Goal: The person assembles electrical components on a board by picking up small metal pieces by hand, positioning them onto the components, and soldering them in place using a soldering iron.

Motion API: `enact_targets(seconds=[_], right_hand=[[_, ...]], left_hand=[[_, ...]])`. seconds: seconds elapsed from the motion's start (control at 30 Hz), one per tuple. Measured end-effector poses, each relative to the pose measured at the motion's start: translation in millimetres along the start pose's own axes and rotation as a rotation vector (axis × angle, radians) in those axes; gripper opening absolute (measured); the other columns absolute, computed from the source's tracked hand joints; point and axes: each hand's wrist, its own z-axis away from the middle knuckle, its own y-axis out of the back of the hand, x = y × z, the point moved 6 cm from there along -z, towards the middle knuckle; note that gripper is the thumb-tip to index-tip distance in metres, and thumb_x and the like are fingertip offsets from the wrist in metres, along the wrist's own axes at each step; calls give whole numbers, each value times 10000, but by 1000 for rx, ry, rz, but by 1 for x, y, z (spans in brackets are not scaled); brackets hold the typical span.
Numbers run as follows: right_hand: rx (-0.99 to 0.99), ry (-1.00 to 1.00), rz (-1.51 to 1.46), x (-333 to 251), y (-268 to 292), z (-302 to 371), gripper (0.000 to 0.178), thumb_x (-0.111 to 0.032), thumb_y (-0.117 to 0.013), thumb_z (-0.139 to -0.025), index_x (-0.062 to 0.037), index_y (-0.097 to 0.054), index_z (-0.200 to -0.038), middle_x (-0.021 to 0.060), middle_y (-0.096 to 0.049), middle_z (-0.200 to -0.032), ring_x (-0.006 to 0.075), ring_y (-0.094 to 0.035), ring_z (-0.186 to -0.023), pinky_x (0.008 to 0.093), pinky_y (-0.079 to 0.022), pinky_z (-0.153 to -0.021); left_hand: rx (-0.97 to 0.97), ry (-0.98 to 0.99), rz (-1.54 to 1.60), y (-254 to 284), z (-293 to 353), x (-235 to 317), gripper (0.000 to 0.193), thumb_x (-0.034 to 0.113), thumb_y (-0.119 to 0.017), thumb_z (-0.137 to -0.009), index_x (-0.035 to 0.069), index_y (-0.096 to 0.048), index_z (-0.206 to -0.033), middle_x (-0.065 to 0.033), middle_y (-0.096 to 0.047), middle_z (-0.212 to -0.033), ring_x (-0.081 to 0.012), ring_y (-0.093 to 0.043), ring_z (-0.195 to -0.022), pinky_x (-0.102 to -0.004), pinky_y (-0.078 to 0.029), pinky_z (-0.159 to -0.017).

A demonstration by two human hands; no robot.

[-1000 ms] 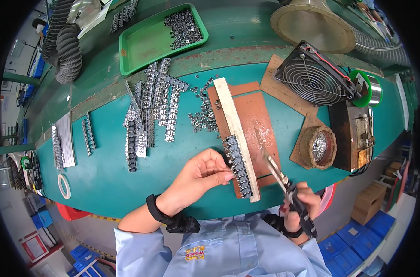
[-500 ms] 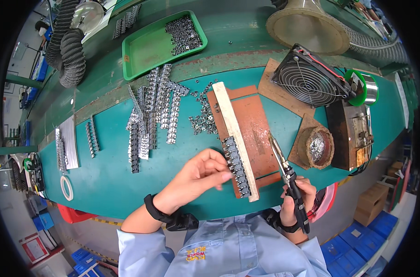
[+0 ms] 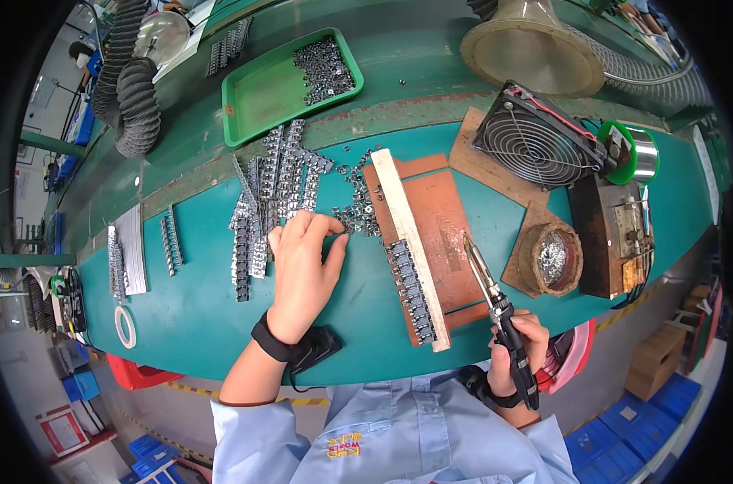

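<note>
My left hand (image 3: 304, 267) reaches up over the green table, its fingertips at a loose pile of small metal parts (image 3: 357, 216) beside a wooden strip (image 3: 409, 239). I cannot tell whether it pinches a part. A row of small dark parts (image 3: 412, 289) lines the strip's lower left side. My right hand (image 3: 518, 348) grips the black handle of a soldering iron (image 3: 491, 290), whose tip points up over a brown board (image 3: 443, 234). Both wrists wear black bands.
Rows of metal clips (image 3: 266, 202) lie left of the pile. A green tray (image 3: 280, 87) with small parts sits at the back. A fan (image 3: 536, 143), solder spool (image 3: 631, 153), tip-cleaner dish (image 3: 552, 258), a brown box (image 3: 616, 234) and a funnel hood (image 3: 528, 48) stand at right.
My left hand has left the row of parts on the strip and moved up and left to the loose pile. My right hand has lifted the soldering iron slightly upward.
</note>
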Motion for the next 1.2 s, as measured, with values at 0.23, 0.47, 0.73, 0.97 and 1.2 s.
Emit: enact_targets(seconds=[0.23,0.47,0.73,0.97,1.2], right_hand=[[23,30,-18,1,1,-2,383,-219,-613,-776,-9,-426,-1036,108,-501,-785,168,-479,-675,271,-403,-610],[56,18,-41,0,3,-4,366,-132,-658,-722,12,-473,-1002,120,-554,-762,205,-521,-651,310,-436,-642],[65,61,-33,-2,2,-6,363,-91,-658,-706,15,-477,-1003,116,-556,-758,204,-522,-639,319,-435,-634],[53,93,-9,-4,3,-6,378,-74,-659,-696,14,-475,-1014,103,-549,-743,205,-516,-629,325,-430,-626],[53,86,-18,-1,4,-4,394,-77,-669,-690,12,-472,-1020,102,-544,-767,205,-515,-641,324,-426,-620]], left_hand=[[-97,113,491,3,15,15,128,25,-639,-734,14,-562,-836,-67,-593,-772,-148,-544,-671,-271,-401,-647],[-574,460,1376,-15,37,32,46,3,-585,-804,-4,-577,-849,-102,-637,-836,-134,-602,-809,-232,-462,-691],[-675,576,1426,-23,47,36,81,-9,-588,-795,-6,-565,-872,-107,-634,-858,-134,-596,-798,-234,-459,-688],[-688,580,1457,-31,50,38,95,-22,-575,-801,5,-550,-888,-101,-620,-888,-119,-571,-778,-232,-457,-694],[-661,679,1471,-40,53,38,130,-20,-583,-799,27,-502,-888,-58,-588,-824,-111,-555,-744,-241,-467,-703]])
